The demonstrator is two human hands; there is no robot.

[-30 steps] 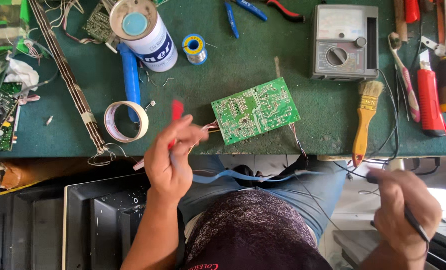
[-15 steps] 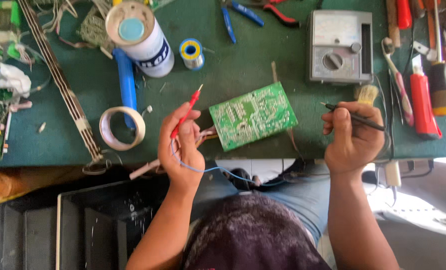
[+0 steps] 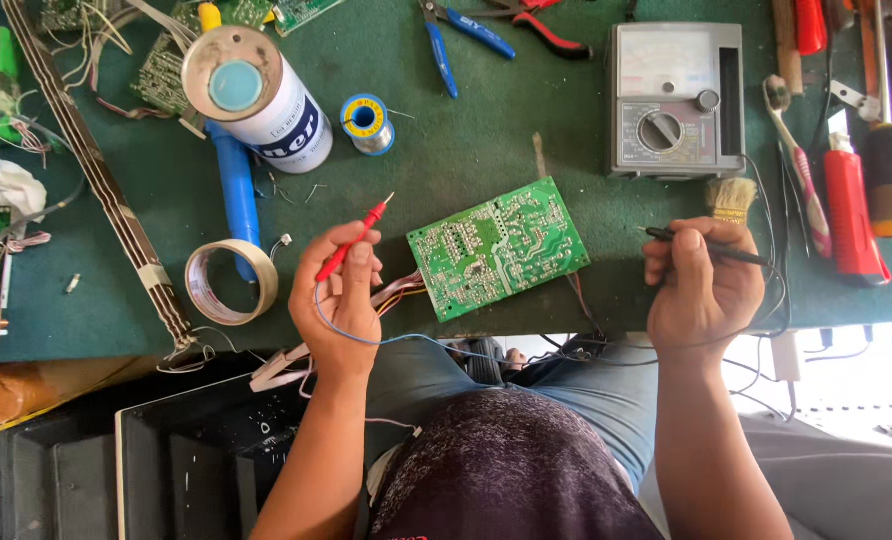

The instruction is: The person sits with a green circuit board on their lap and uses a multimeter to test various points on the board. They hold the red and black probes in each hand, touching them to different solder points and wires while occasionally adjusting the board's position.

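Observation:
A green circuit board (image 3: 498,246) lies solder side up on the green mat (image 3: 466,150) near the table's front edge. My left hand (image 3: 344,295) holds a red test probe (image 3: 354,238) just left of the board, its tip pointing up and right. My right hand (image 3: 701,285) grips a black test probe (image 3: 701,243) to the right of the board, with the tip aimed left. Neither tip touches the board. Thin leads run from both probes down over the table edge. A grey analogue multimeter (image 3: 676,100) sits behind the board.
A white spray can (image 3: 261,95), a solder spool (image 3: 367,122), a blue tool handle (image 3: 236,195) and a tape roll (image 3: 230,282) lie left. Blue pliers (image 3: 456,35) lie at the back. A paintbrush (image 3: 731,195), toothbrush (image 3: 796,165) and red-handled tools (image 3: 851,215) crowd the right.
Both hands have risen onto the table: the right hand came up from below the edge with the black probe, and the left hand with the red probe moved slightly toward the board.

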